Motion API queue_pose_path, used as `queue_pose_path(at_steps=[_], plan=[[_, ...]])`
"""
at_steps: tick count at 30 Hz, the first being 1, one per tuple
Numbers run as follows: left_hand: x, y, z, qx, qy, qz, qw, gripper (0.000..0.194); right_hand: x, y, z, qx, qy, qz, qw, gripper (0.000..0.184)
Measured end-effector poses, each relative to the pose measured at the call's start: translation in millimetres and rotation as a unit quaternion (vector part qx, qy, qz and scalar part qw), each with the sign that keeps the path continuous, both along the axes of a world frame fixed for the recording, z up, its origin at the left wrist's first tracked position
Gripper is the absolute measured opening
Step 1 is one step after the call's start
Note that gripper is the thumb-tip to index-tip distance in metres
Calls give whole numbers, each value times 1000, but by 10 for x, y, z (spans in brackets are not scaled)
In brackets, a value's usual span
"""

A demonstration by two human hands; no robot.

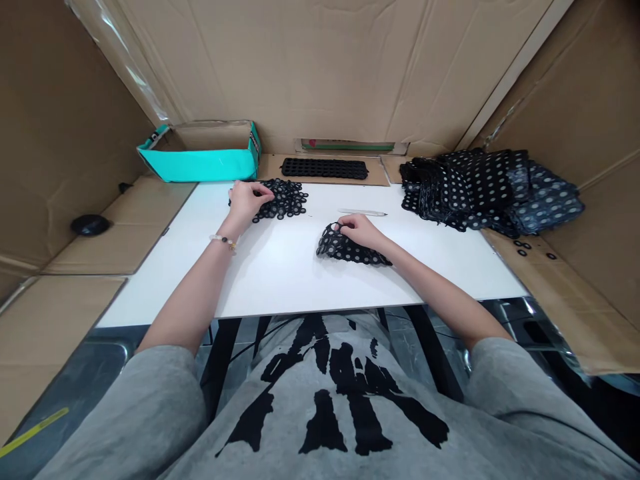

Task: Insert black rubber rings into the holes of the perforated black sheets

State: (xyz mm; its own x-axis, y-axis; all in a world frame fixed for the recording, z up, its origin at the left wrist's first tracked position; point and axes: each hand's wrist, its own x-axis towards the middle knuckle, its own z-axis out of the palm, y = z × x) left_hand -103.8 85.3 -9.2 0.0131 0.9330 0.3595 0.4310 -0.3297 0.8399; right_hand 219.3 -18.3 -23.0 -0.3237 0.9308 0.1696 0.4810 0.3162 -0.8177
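My left hand [246, 202] is at the left edge of a pile of small black rings [285, 200] on the white table [280, 280]. Its thumb and fingertips are pinched together, and I cannot make out what is between them. Closer to me and further right, my right hand [361, 231] grips the upper edge of a black sheet with rows of round holes [350, 250]. That sheet is bent and partly raised off the table, and my hand and wrist cover some of it. Just behind my right hand lies a thin white pen-like tool [363, 213].
A turquoise box [200, 165] stands back left. A black perforated strip [324, 169] lies on cardboard at the back. Stacked dotted black sheets [465, 187] fill the right rear, with several loose rings [522, 252] beside them. A round black object [90, 225] sits left. Cardboard walls [320, 73] surround the table.
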Motion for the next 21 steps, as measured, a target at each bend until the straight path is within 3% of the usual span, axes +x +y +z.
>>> queue_pose_path(at_steps=[3, 5, 7, 11, 13, 16, 21], plan=[[11, -59, 26, 76, 115, 42, 990, 22, 3, 3, -6, -1, 4, 3, 1000, 19], [79, -111, 71, 105, 139, 38, 984, 25, 3, 4, -7, 0, 9, 5, 1000, 22], [205, -189, 125, 112, 157, -10, 981, 29, 1, 6, -7, 5, 16, 11, 1000, 25], [611, -456, 175, 76, 181, -187, 963, 37, -5, 6, 2, 20, 37, 44, 998, 33], [815, -604, 159, 57, 193, -232, 952, 37, -10, -1, 10, 29, 49, 65, 996, 40], [997, -750, 120, 25, 192, -231, 954, 35, -20, -19, 12, 44, 53, 83, 994, 42], [1005, -778, 77, 28, 168, -188, 967, 42, -22, -15, -23, 27, 31, 51, 998, 32]])
